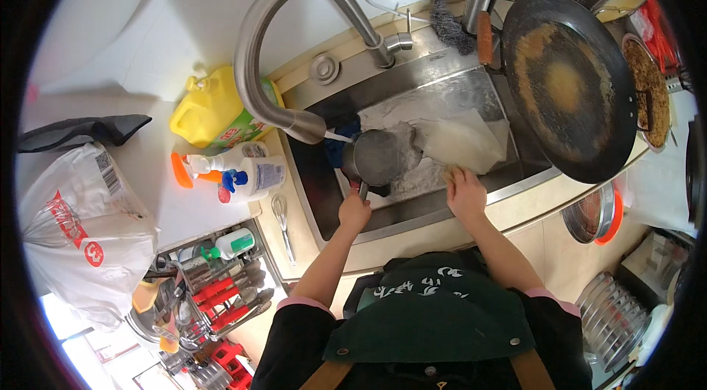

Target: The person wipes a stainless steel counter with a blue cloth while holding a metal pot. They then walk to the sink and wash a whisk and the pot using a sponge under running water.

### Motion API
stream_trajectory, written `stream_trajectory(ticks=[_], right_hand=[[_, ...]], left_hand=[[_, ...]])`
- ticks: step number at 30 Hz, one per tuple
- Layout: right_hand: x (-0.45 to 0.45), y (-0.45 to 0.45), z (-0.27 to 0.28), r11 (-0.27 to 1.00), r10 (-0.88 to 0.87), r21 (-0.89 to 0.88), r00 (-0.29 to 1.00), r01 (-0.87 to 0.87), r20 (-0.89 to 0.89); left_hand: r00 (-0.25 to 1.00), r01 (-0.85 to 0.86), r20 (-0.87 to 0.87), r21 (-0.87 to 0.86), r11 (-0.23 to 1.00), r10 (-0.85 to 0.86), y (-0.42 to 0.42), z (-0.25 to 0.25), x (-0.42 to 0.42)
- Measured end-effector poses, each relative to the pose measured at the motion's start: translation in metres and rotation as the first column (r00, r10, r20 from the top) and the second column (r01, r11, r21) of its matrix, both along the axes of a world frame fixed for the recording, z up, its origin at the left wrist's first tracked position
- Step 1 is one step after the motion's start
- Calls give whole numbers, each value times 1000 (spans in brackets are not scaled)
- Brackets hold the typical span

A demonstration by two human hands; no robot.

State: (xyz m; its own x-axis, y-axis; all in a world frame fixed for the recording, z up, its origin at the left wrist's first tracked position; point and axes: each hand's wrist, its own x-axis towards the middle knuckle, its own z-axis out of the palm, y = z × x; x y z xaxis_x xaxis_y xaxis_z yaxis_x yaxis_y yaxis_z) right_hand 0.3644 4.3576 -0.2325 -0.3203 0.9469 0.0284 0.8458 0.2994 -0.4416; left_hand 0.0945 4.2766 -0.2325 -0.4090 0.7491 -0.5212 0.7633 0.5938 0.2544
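Observation:
My left hand (354, 210) grips the handle of a small round dark pan (378, 157), held over the sink (381, 231). Water streams from the gooseneck faucet (306, 127) onto the pan's far left edge. My right hand (467, 191) is at the near side of the basin, its fingers closed around a small tan thing, mostly hidden, that I cannot make out. Just beyond those fingers lies a pale, limp cloth or bag (469, 138). Whitish, wet foam or liquid (411, 177) covers part of the basin floor. A dark blue cloth (335, 152) sits behind the pan.
A large blackened wok (569, 86) leans up at the sink's right side. Left of the basin stand a yellow detergent jug (212, 105), spray bottles (259, 174) and a wire whisk (281, 227). A utensil rack (221, 285) and a white plastic bag (94, 241) are at lower left.

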Motion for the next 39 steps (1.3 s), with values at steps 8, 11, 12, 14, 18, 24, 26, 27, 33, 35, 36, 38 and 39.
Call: stream_trajectory(ticks=[8,11,12,14,18,24,26,27,33,35,36,38,39], right_hand=[[3,-2,-4,999,-1,45,1000,2,-22],[2,-1,-1,999,-6,-39,999,7,36],[0,-1,2,998,-7,-56,999,9,42],[-2,0,9,996,-5,-90,999,10,53],[1,-2,0,999,-24,-20,999,25,37],[-2,-1,4,999,-12,-43,999,13,34],[-3,-1,6,998,-19,-54,1000,20,4],[-2,0,4,999,-18,-47,1000,18,7],[-3,0,4,1000,-14,-22,1000,14,-1],[-3,0,10,1000,-18,-16,999,18,-29],[-3,0,9,999,-19,-29,999,18,-27],[-1,1,5,998,-15,-59,1000,14,-19],[-1,2,5,997,-14,-73,999,10,-44]], left_hand=[[977,58,-212,140,988,-27,-15,39,2],[961,95,-274,207,974,-35,-6,50,-7],[956,95,-292,244,965,-20,-3,54,-11],[955,111,-294,276,955,-26,5,60,-15],[964,68,-264,276,959,8,22,70,-18],[892,-360,365,215,908,267,15,56,-31],[594,-576,695,16,817,405,14,55,-30],[526,-607,730,-37,794,436,13,54,-28],[182,-744,864,-191,640,469,7,57,-17],[90,-774,886,-226,592,456,-6,51,-4],[72,-755,879,-262,602,472,-14,45,4],[115,-722,901,-213,658,418,-17,45,23],[159,-695,904,-182,696,396,-17,45,25]])
